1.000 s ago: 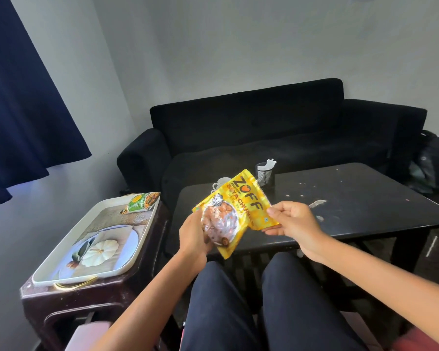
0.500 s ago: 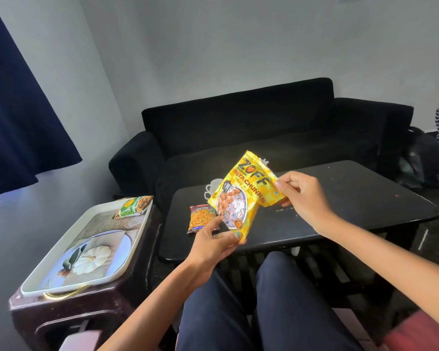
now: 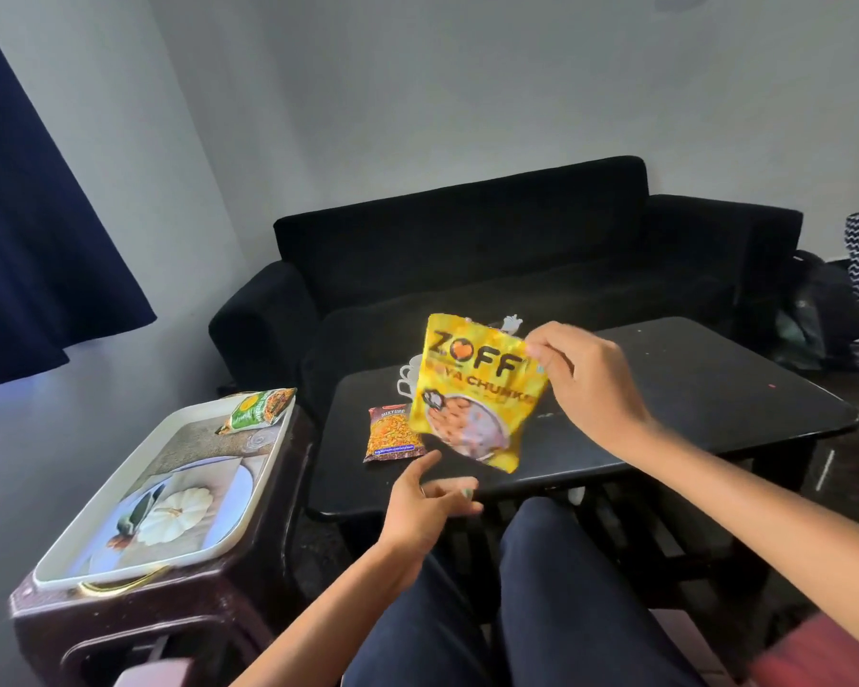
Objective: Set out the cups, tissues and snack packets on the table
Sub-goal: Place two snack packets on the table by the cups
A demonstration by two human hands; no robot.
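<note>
My right hand [image 3: 586, 384] pinches the top right corner of a yellow snack packet [image 3: 472, 394], which hangs upright above the near left part of the black table [image 3: 690, 414]. My left hand [image 3: 427, 498] is below the packet at the table's front edge, fingers loose, holding nothing. A small orange packet [image 3: 392, 433] lies flat on the table at the left. White cups [image 3: 410, 376] stand behind the yellow packet, mostly hidden. A green packet [image 3: 260, 410] lies at the far end of the white tray [image 3: 95, 533].
The tray rests on a dark brown stool [image 3: 135, 622] to the left of the table. A black sofa [image 3: 467, 255] stands behind the table. Bags [image 3: 834, 314] sit on the floor at the right. My legs are under the table's front edge.
My left hand has let go of the yellow packet and dropped below it. My right hand now holds the packet alone, turned upright and lower over the table.
</note>
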